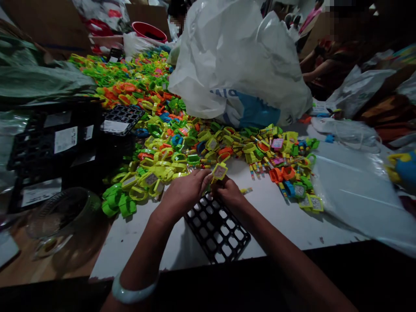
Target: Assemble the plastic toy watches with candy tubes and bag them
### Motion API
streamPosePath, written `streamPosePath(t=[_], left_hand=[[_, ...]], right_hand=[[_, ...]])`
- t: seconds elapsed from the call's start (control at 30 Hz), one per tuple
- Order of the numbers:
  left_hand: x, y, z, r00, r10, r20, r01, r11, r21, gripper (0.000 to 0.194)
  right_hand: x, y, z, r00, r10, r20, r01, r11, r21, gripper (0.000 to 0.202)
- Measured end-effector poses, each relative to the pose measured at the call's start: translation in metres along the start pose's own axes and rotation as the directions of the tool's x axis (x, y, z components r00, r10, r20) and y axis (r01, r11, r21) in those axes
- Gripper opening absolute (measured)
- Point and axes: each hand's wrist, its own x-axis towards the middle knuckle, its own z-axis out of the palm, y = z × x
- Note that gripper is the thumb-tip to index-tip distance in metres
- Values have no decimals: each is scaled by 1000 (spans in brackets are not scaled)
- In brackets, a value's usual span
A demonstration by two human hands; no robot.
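Note:
Just above the black grid tray (218,236), a yellow toy watch (220,171) with a square pale face sits between my hands. My left hand (186,190) pinches its left side, with the thumb and fingers drawn together. My right hand (230,194) closes on it from the right and below; its fingertips are partly hidden. The tray lies flat at the table's front edge, and its cells show the white tabletop through them. Close to my left hand, yellow toy watches (151,178) lie in a heap, and green ones (118,201) sit at its near end.
A large white plastic bag (240,60) stands behind the heap. Stacked black trays (42,143) with labels and a glass bowl (69,212) are at left. Clear plastic bags (354,182) cover the right side. A person (328,65) sits at back right.

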Motion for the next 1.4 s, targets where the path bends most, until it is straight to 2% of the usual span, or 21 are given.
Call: streamPosePath(t=[0.2, 0.27, 0.4, 0.5, 0.57, 0.63, 0.67, 0.7, 0.73, 0.77, 0.8, 0.83, 0.87, 0.9, 0.97, 1.0, 1.07, 1.17, 1.27, 1.33, 1.4], left_hand=[[-1, -2, 4, 999, -6, -32, 7, 1000, 30, 47], [-1, -4, 5, 1000, -8, -29, 9, 1000, 29, 48], [-1, -5, 5, 999, 1, -42, 0, 999, 46, 50], [-1, -5, 4, 997, 52, -55, -47, 994, 94, 51], [0, -4, 4, 996, 69, -57, -61, 990, 129, 51], [-1, -4, 4, 995, 66, -70, -55, 987, 148, 48], [-1, -3, 4, 995, 60, -78, -47, 987, 155, 47], [-2, -3, 4, 995, 52, -85, -37, 986, 162, 46], [-3, -4, 5, 995, 44, -87, -29, 985, 168, 47], [-3, -4, 5, 996, 37, -86, -21, 985, 173, 47], [-4, -4, 5, 996, 28, -84, -13, 984, 175, 48], [-4, -4, 6, 996, 20, -83, -5, 984, 177, 48], [-5, -5, 6, 996, 14, -83, 1, 984, 178, 49], [-5, -5, 5, 996, 9, -84, 6, 984, 180, 50], [-5, -5, 5, 996, 2, -88, 15, 983, 183, 50], [-6, -4, 5, 996, -2, -88, 18, 983, 183, 50], [-6, -3, 4, 996, -4, -90, 20, 984, 177, 50], [-5, -2, 4, 995, -4, -95, 20, 985, 171, 51], [-6, -1, 4, 996, 3, -91, 13, 984, 180, 51], [-7, -2, 5, 996, 4, -89, 13, 982, 187, 51], [-10, -3, 5, 996, -1, -87, 17, 982, 187, 51]], right_hand=[[-2, 8, 1, 993, -74, -88, 45, 954, -297, 24], [-4, 13, 2, 984, -147, -98, 102, 927, -360, 21], [-5, 20, 14, 935, -354, -25, 289, 800, -525, 21], [-3, 12, 19, 941, -338, 15, 287, 775, -563, 22], [-7, 1, 12, 946, -323, 41, 290, 779, -556, 22], [-17, -9, -10, 929, -369, -15, 292, 761, -579, 25], [-26, -13, -27, 905, -413, -105, 262, 733, -627, 27], [-36, -16, -46, 860, -459, -224, 192, 696, -692, 28], [-48, -17, -67, 784, -507, -357, 71, 645, -761, 29], [-60, -17, -89, 676, -564, -474, -89, 576, -812, 32], [-73, -16, -109, 588, -594, -549, -260, 504, -824, 38], [-84, -13, -126, 530, -595, -605, -417, 438, -796, 45], [-94, -10, -139, 509, -579, -636, -527, 374, -763, 51], [-101, -7, -147, 516, -553, -654, -599, 313, -737, 54], [-106, 0, -148, 574, -497, -650, -635, 231, -737, 53], [-104, 3, -143, 602, -485, -634, -622, 214, -753, 52], [-91, 6, -126, 626, -491, -606, -583, 221, -782, 50], [-62, 5, -99, 622, -513, -592, -511, 308, -803, 52], [-33, -5, -80, 622, -506, -598, -397, 454, -798, 61], [-21, -16, -77, 666, -486, -566, -279, 541, -793, 62], [-18, -28, -84, 716, -467, -519, -163, 610, -775, 55]])
